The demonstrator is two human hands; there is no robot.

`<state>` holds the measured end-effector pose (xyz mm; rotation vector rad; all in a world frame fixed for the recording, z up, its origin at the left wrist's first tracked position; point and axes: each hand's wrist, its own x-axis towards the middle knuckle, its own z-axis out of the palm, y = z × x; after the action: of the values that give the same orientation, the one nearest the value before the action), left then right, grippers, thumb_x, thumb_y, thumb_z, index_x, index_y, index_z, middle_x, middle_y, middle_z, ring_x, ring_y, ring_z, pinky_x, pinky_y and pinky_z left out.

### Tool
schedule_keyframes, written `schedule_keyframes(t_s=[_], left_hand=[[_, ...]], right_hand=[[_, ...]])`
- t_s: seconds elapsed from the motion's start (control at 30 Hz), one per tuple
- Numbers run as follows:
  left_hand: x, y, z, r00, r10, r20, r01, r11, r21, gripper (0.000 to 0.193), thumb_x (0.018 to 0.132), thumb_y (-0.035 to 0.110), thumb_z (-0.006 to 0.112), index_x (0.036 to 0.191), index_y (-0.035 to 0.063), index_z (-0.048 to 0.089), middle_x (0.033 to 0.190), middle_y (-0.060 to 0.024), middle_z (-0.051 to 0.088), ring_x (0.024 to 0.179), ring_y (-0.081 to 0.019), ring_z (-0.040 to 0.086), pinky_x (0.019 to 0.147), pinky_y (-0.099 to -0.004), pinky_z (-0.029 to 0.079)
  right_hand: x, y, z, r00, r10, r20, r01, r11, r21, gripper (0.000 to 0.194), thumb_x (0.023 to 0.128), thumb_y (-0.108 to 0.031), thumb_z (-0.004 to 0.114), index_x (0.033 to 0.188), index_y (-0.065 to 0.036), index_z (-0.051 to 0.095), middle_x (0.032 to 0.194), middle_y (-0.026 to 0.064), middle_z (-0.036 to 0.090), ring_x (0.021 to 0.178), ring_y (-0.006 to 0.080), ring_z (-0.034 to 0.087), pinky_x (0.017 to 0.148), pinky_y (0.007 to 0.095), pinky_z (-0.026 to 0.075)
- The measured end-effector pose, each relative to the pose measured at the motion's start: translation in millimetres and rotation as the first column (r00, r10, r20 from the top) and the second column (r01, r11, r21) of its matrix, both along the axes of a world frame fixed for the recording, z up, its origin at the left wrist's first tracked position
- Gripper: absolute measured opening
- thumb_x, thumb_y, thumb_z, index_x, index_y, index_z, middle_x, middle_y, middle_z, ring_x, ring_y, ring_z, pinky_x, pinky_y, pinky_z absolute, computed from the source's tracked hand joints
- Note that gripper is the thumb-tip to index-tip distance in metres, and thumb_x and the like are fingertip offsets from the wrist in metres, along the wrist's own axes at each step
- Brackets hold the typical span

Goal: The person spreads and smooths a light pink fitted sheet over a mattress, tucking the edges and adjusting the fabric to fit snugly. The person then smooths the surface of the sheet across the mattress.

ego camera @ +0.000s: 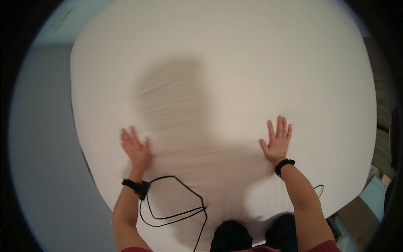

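Observation:
A large mattress in a pale fitted sheet (299, 78) fills most of the view before me. My right hand (277, 141) rests palm down on the sheet, fingers apart, holding nothing. To the left, my left hand (136, 150) is over the sheet with its fingers spread and nothing in it; it is slightly blurred, and I cannot tell whether it presses on the cloth. Faint wrinkles run across the sheet between both hands, under a shadow. Each wrist wears a black band, the left band (138, 188) and the right band (283, 166).
A looped black cable (176, 217) runs from the left band over the sheet. My dark-clad knees (231, 234) are at the mattress's near side. A blue-grey surface (44, 126) borders it on the left. Brown cardboard-like pieces (359, 214) lie at the lower right.

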<state>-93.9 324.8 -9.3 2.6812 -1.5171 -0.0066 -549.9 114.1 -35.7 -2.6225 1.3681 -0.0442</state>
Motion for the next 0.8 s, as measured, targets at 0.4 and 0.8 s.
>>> schedule_keyframes(t_s=[0.4,0.8], left_hand=[[-70,-33,12,0.937,0.23,-0.262,-0.074,0.865,0.496,0.116,0.078,0.064,0.062,0.151,0.0066,-0.007,0.154,-0.0215,-0.02,0.141,-0.0396,-0.022,0.107,-0.0631,-0.012],[-43,-25,-19,0.971,0.216,-0.1,-0.141,0.86,0.49,0.106,0.082,0.065,0.058,0.152,0.0214,-0.009,0.156,-0.0174,-0.02,0.143,-0.0391,-0.015,0.108,-0.0661,0.0]], right_hand=[[9,-3,23,1.0,-0.023,0.0,0.023,1.0,0.02,0.068,0.088,-0.057,0.047,0.145,-0.02,0.037,0.155,0.018,0.021,0.145,0.0329,0.014,0.115,0.0552,0.004],[-227,148,51,0.804,-0.524,-0.281,0.575,0.805,0.145,0.071,0.093,-0.056,0.043,0.151,-0.021,0.024,0.158,0.017,0.008,0.146,0.0352,0.004,0.116,0.0515,0.001]])
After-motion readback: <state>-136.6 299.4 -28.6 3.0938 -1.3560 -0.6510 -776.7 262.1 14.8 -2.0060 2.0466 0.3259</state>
